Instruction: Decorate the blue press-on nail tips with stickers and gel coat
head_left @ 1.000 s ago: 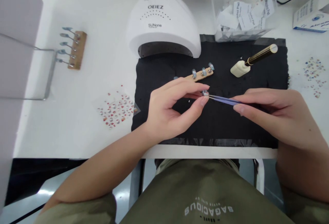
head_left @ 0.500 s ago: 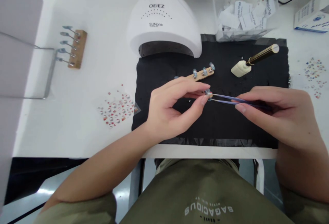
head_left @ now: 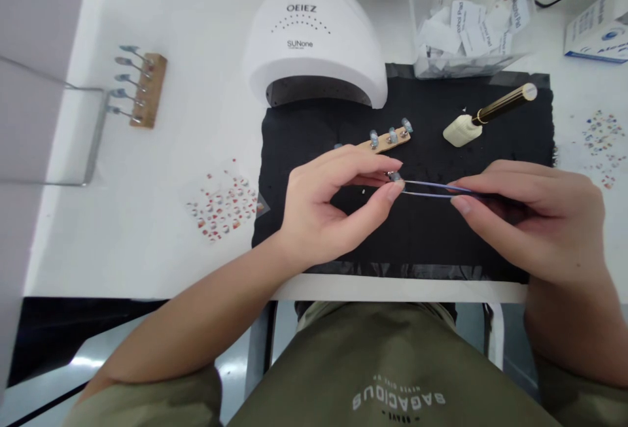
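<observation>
Above the black mat along our worktop's front edge, our left hand grips a nail tip; our right hand clamps tweezers, prongs apart. Near the back edge, a clear bin holds alcohol-pad packets.

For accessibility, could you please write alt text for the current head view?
A left hand pinches a nail tip while the right hand holds blue tweezers close to it, over a black mat. Behind are a white domed device, wooden strip and cream bottle.

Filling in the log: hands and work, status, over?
Left hand pinching nail. Right hand holding tweezers, prongs parted. Bottle beyond tweezers, clear of both hands.
</observation>
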A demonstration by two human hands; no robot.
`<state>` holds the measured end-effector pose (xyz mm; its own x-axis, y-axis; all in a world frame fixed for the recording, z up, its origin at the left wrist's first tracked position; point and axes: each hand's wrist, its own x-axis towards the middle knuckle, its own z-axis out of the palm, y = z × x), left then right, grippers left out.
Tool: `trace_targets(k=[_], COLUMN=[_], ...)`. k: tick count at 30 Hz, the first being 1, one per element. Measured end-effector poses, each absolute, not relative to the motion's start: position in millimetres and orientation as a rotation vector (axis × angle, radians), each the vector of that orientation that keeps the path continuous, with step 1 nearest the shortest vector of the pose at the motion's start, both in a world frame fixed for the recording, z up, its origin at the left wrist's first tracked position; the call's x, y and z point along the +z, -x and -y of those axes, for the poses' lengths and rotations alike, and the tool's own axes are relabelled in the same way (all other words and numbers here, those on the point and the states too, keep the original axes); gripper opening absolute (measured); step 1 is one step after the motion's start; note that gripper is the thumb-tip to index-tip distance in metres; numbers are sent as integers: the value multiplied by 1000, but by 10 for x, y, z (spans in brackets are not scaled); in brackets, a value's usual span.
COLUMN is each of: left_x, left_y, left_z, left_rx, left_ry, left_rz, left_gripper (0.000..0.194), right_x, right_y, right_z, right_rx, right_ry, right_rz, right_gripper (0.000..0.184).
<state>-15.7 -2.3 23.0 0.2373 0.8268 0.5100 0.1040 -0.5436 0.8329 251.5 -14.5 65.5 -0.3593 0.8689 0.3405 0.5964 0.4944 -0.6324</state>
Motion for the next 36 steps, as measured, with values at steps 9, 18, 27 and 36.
trace_targets(k=[9,18,27,36], left_x=[213,219,253,239], left_y=[167,171,177,177], left_z=[28,36,56,70], left_rx=[1340,1328,1293,1285], left_ry=[-1838,-1812,-1766,-1656], left_rz=[-882,-925,-964,-965], left_gripper=[15,15,14,13], right_x=[556,493,528,535], right_y=[-2546,-2563,-2542,-2506], right_z=[180,203,186,146], right_rx=[328,141,152,86], right_ry=[1163,1172,1207,1301], right_rz=[2111,2173,2169,2099], right_gripper=[11,26,16,3])
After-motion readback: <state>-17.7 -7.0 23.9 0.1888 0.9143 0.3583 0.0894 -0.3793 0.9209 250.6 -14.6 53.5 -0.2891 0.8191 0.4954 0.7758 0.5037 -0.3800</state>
